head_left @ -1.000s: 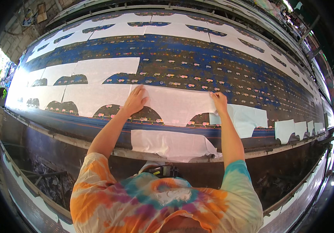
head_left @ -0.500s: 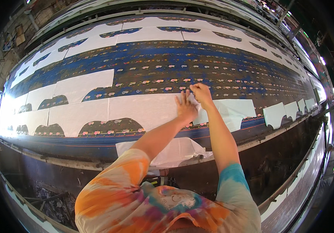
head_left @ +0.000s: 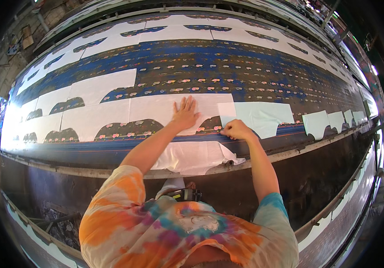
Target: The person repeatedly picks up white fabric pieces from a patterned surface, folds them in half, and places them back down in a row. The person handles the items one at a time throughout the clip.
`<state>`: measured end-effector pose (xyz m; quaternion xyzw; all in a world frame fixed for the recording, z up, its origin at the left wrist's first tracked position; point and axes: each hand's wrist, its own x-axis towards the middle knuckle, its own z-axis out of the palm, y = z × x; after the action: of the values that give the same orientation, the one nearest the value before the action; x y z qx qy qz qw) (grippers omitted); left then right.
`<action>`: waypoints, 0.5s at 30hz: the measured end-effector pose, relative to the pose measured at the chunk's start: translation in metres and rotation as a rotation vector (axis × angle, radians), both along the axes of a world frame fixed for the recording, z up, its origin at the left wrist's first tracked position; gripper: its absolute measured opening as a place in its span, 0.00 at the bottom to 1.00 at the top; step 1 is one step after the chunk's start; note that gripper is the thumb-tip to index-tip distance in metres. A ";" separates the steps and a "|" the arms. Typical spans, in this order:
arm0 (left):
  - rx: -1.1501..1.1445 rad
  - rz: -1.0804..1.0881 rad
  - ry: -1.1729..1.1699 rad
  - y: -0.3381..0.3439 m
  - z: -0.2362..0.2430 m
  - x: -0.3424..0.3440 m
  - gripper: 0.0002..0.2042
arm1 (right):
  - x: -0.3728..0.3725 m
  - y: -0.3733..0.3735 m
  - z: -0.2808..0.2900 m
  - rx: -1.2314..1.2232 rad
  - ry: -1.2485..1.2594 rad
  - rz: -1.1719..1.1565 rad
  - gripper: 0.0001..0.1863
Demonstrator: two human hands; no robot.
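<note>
My left hand [head_left: 185, 115] lies flat, fingers spread, on a white cut fabric piece [head_left: 156, 107] laid on the long printing table [head_left: 89, 149]. My right hand [head_left: 237, 130] is closed, thumb and fingers pressed together, at the piece's lower right beside its curved cut-out. What it pinches, if anything, is hidden. To the right, a pale greenish fabric piece [head_left: 263, 117] meets and partly overlaps the white one. Closer to me, a loose white fabric piece [head_left: 194, 156] hangs over the table's near edge.
White fabric pieces [head_left: 91, 114] lie edge to edge on the left, and more white pieces [head_left: 178, 33] line the far side. Dark blue surface with small printed motifs [head_left: 210, 67] shows between the rows. A metal rail [head_left: 285, 155] runs along the near edge. Pale pieces [head_left: 315, 124] continue rightward.
My left hand has slid left across the white piece. My right hand has come down from the piece's upper edge to its lower edge, and the piece now lies flatter.
</note>
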<state>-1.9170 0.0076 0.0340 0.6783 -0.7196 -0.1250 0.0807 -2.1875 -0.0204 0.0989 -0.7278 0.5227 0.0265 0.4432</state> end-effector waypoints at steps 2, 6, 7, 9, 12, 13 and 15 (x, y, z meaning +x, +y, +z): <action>-0.037 -0.023 0.017 0.031 -0.007 0.037 0.28 | 0.008 0.015 0.002 -0.172 0.126 0.135 0.20; -0.139 0.037 0.138 0.105 -0.002 0.088 0.18 | 0.017 0.049 0.015 -0.234 0.285 0.243 0.25; -0.145 0.060 0.202 0.124 0.010 0.093 0.16 | 0.016 0.057 0.017 -0.239 0.313 0.246 0.25; -0.178 0.133 0.204 0.157 0.018 0.097 0.12 | 0.008 0.065 0.005 -0.289 0.219 0.269 0.19; -0.133 0.127 0.217 0.182 0.015 0.109 0.08 | 0.000 0.068 -0.006 -0.283 0.081 0.207 0.14; -0.103 0.108 0.222 0.188 0.012 0.113 0.07 | -0.001 0.067 -0.005 -0.279 0.026 0.194 0.12; -0.076 0.082 0.238 0.191 0.008 0.116 0.06 | -0.002 0.068 -0.001 -0.256 -0.093 0.151 0.09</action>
<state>-1.8008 0.1989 0.0418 0.6839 -0.6808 -0.1738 0.1963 -2.1894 0.0478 0.0980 -0.8159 0.4446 -0.0409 0.3674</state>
